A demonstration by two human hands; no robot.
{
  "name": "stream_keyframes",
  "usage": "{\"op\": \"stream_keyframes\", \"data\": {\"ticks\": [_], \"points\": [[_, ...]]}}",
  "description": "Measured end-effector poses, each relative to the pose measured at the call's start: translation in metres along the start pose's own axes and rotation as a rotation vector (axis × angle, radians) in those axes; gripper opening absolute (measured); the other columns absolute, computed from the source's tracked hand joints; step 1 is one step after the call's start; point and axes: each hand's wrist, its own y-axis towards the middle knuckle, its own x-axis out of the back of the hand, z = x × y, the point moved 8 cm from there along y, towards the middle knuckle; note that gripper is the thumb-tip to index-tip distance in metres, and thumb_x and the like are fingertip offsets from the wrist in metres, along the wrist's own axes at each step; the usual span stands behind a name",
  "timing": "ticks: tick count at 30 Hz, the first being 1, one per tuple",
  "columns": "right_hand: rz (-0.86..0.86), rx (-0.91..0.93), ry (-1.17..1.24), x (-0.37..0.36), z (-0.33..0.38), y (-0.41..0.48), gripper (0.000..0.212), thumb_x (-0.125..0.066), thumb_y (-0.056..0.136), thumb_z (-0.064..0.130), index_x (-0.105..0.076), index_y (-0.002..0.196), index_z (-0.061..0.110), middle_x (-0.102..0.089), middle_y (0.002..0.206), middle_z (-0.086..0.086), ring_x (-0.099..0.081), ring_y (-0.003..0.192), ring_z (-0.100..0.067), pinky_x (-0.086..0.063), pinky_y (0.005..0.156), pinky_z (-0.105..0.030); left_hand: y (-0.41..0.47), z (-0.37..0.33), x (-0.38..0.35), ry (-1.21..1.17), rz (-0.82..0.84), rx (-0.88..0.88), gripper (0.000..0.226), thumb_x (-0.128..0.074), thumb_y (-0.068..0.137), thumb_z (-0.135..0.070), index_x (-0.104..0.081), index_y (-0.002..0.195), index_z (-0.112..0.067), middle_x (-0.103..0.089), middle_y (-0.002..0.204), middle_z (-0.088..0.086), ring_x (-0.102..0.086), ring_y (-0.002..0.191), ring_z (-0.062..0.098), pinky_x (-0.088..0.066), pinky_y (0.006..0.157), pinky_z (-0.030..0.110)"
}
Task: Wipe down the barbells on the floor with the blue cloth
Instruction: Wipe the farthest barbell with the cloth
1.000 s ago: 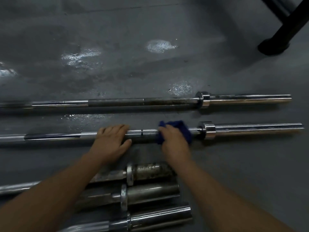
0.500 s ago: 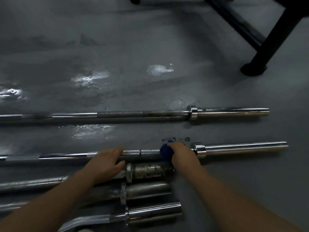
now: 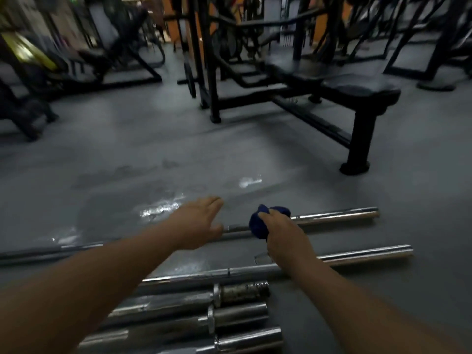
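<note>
Okay so the blue cloth (image 3: 258,226) is balled up in your right hand (image 3: 283,231), fingers curled round it, right over the far barbell (image 3: 337,217) about where the shaft meets the shiny sleeve. I can't tell if the cloth is actually pressing on the steel or just hovering above it. That bar lies flat across the floor (image 3: 127,162), on the side toward the bench (image 3: 357,88), with a second barbell (image 3: 365,255) running alongside it on the side closer to you, and a bunch of shorter bars (image 3: 240,315) packed together closest to you. My read is you're starting on the far bar. To do it well, open the cloth up a bit so it wraps the shaft instead of dabbing with a wad, then drag it in long strokes along the length and roll the bar to get the underside. Your left hand (image 3: 199,223) is flat and open, fingers straight, thumb out, holding nothing, reaching over the shaft left of the cloth. It looks set to pin or roll the bar, though I can't say it's touching. Both arms are stretched well forward, so watch the wet patches (image 3: 159,208) just beyond the bar.
</note>
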Motion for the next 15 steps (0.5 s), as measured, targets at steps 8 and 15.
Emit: {"op": "stream_keyframes", "data": {"ticks": [8, 15], "points": [[-0.147, 0.072, -0.063, 0.057, 0.037, -0.042, 0.057, -0.052, 0.086, 0.0, -0.046, 0.139, 0.02, -0.053, 0.131, -0.003, -0.051, 0.114, -0.028, -0.051, 0.085, -0.04, -0.061, -0.053, 0.007, -0.106, -0.143, 0.151, 0.074, -0.038, 0.099, -0.049, -0.006, 0.159, -0.018, -0.004, 0.167, 0.004, -0.006, 0.152, 0.022, -0.01, 0.123, 0.039], [-0.204, 0.088, -0.101, 0.07, 0.027, -0.066, 0.058, -0.056, 0.081, -0.002, -0.049, 0.135, 0.017, -0.055, 0.127, -0.005, -0.053, 0.108, -0.03, -0.052, 0.081, -0.041, -0.073, -0.069, 0.003, -0.098, -0.229, 0.2, 0.078, -0.04, 0.097, -0.052, -0.006, 0.158, -0.018, -0.005, 0.166, 0.005, -0.011, 0.151, 0.023, -0.014, 0.122, 0.042]]}}
